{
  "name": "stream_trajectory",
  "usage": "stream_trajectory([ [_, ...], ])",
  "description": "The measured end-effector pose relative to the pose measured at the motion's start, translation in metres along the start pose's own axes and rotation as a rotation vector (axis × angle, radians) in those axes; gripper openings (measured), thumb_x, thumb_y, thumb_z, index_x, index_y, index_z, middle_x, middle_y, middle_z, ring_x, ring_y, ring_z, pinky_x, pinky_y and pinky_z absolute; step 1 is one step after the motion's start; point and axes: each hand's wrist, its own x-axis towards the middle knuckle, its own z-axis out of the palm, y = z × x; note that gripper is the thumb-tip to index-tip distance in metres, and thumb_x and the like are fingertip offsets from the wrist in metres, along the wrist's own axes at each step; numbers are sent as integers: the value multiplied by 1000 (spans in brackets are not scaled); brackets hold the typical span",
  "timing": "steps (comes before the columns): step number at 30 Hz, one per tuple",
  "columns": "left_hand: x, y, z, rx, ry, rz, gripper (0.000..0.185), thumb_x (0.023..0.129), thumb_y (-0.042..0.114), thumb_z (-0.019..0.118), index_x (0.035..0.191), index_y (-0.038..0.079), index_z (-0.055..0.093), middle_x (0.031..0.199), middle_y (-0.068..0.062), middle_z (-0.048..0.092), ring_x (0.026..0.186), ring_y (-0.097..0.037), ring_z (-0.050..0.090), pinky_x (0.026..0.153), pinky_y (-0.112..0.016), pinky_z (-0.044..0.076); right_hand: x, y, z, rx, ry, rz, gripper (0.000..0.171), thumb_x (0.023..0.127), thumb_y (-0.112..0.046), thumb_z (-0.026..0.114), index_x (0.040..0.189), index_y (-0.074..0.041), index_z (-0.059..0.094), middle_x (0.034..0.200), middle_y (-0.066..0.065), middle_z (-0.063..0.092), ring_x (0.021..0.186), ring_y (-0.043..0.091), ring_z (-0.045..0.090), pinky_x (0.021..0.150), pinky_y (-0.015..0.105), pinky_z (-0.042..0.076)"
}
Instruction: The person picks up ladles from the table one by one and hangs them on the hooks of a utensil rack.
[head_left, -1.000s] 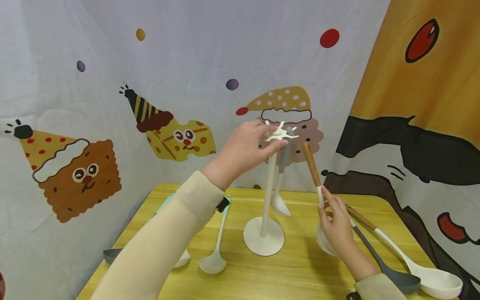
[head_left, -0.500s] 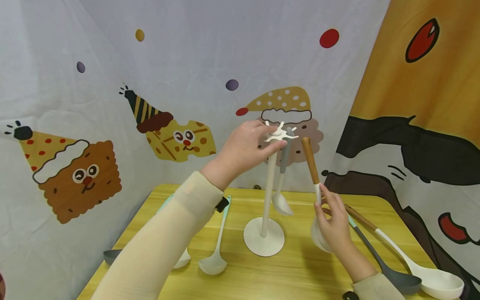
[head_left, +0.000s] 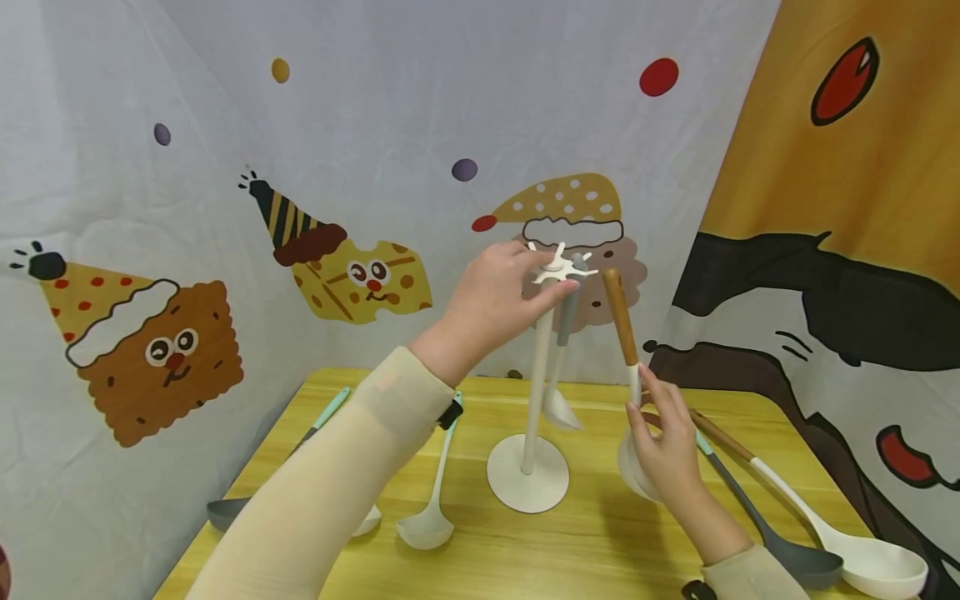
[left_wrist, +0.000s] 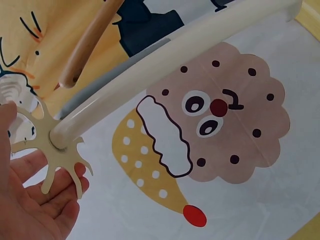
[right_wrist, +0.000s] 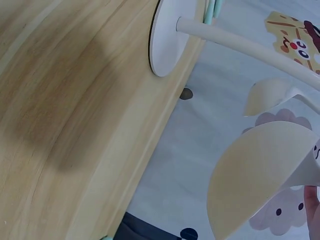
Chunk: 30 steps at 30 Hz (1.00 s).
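Table (head_left: 540, 554) spread below both hands. White rack (head_left: 537, 375) stood left of the right hand (head_left: 667, 437), grey-handled ladle (head_left: 566, 323) hanging between hands. I saw left hand (head_left: 491, 287) half-closed round rack top; right pinched wooden-handled ladle (head_left: 621, 321), bowl down.

Pale grey-white cloth backdrop (head_left: 420, 92), lightly creased, hanging behind tabletop (head_left: 495, 567) of yellowish wood grain. Printed cartoons in party hats: brown biscuit (head_left: 153, 375) at left, yellow cheese wedge (head_left: 345, 292) nearer middle, pinkish scalloped cookie (left_wrist: 235, 145) right of it. Scattered red, purple and yellow dots. Far right, large orange area (head_left: 885, 175) above black, white and brown shapes. Light fairly even; soft shadow (head_left: 630, 533) on tabletop's right part.
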Motion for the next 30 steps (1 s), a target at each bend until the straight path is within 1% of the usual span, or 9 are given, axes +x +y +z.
stream_trajectory([
  [3,0,2,1,26,6,-6,53,101,49,67,138,12,70,105,-4,71,92,-18,62,82,-32,55,0,0,1,10,10,-18,45,102,-5,66,145,4,57,113,22,61,100,4,60,81,0,49],
  [10,1,8,3,54,14,-19,52,100,50,68,135,12,72,103,-4,71,92,-19,62,82,-33,56,3,-2,2,25,31,-47,52,94,13,68,144,6,57,112,24,60,102,-1,58,81,1,49],
  [13,1,8,4,61,15,-18,52,100,50,68,134,11,72,103,-4,71,92,-19,62,83,-33,56,4,-5,3,33,38,-50,54,92,16,68,144,6,56,112,22,60,104,-4,56,82,1,49],
  [15,1,9,4,64,16,-19,52,100,50,68,134,11,72,102,-4,70,91,-19,62,81,-33,55,5,-7,4,46,43,-53,50,96,11,67,144,7,56,113,18,61,105,-4,56,83,2,50],
  [18,1,9,4,72,15,-21,52,101,51,67,134,11,72,102,-5,70,91,-19,61,81,-33,55,6,-9,5,74,48,-48,44,102,-4,65,144,8,56,118,5,61,106,-2,58,84,3,51],
  [20,1,9,4,80,15,-19,53,101,52,66,134,11,72,104,-5,71,92,-19,62,83,-33,56,6,-8,5,88,50,-49,44,105,-11,63,143,9,56,121,-2,59,105,-1,59,85,4,51],
  [22,2,10,5,82,19,-13,52,101,51,67,134,11,72,106,-5,72,94,-20,63,85,-34,56,6,-8,5,97,50,-47,45,106,-14,62,143,9,56,122,-7,58,105,0,59,85,4,51],
  [24,2,10,6,84,21,-5,52,101,51,66,133,11,72,108,-6,73,96,-20,64,87,-34,57,7,-7,6,98,52,-50,45,106,-15,62,143,10,55,122,-8,57,104,0,59,85,4,51],
  [30,3,11,8,99,19,3,52,101,52,65,133,12,72,111,-6,73,99,-20,65,90,-34,57,7,-7,6,96,53,-55,46,105,-15,63,144,10,55,122,-9,56,102,9,62,86,5,52],
])
